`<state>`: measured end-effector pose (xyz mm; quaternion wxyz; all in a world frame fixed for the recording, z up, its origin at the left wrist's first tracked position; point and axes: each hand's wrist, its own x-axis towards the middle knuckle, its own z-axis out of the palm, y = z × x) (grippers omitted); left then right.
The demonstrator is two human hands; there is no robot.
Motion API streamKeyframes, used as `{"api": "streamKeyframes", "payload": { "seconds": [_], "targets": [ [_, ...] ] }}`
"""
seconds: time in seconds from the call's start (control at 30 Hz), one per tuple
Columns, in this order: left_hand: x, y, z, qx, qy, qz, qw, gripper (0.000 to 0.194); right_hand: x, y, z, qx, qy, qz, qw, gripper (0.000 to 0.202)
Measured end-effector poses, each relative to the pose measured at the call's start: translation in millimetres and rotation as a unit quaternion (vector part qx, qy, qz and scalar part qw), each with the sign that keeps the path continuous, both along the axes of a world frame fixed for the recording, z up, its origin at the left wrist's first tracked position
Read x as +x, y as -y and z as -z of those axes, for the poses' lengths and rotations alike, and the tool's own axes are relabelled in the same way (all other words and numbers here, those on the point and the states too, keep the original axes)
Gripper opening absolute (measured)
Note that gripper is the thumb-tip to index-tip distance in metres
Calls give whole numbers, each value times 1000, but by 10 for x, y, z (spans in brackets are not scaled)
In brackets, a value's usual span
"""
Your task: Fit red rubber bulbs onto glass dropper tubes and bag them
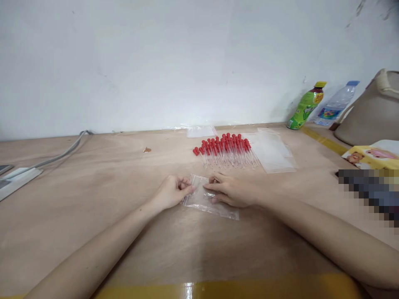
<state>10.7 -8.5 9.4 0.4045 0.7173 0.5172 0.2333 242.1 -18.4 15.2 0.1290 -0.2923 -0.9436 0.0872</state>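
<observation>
A clear plastic zip bag (202, 202) lies on the table between my hands. My left hand (174, 192) pinches the bag's left end between thumb and fingers. My right hand (229, 190) rests over the bag's upper right part, fingers stretched out and apart, touching the film. I see nothing inside the bag. Just beyond it lies a pile of droppers (229, 150), clear thin tubes with red rubber bulbs pointing toward the wall.
Flat clear bags (274, 151) lie right of the droppers, and another bag (201, 132) lies by the wall. A green bottle (305, 107), a clear water bottle (335, 106) and a beige basket (368, 110) stand at right. A grey cable (67, 151) runs at left.
</observation>
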Motion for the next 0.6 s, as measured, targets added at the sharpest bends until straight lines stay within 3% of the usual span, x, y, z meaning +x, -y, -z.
{"api": "streamKeyframes", "payload": {
  "seconds": [0.1, 0.23, 0.33, 0.47, 0.6],
  "targets": [
    [53, 12, -69, -70, 36, -28, 996, 24, 66, -34, -18, -35, -10, -9, 999, 32],
    [133, 19, -126, -124, 111, -80, 983, 24, 36, 103, 10, -56, -50, 109, 991, 33],
    [178, 25, -159, -157, 188, -118, 962, 23, -5, 207, 78, -62, -73, 163, 982, 52],
    [211, 62, -186, -199, 296, -168, 919, 18, -5, 213, 148, -67, -62, 139, 986, 74],
    [201, 95, -196, -222, 322, -169, 905, 19, 39, 157, 151, -73, -51, 125, 988, 79]
  ]
}}
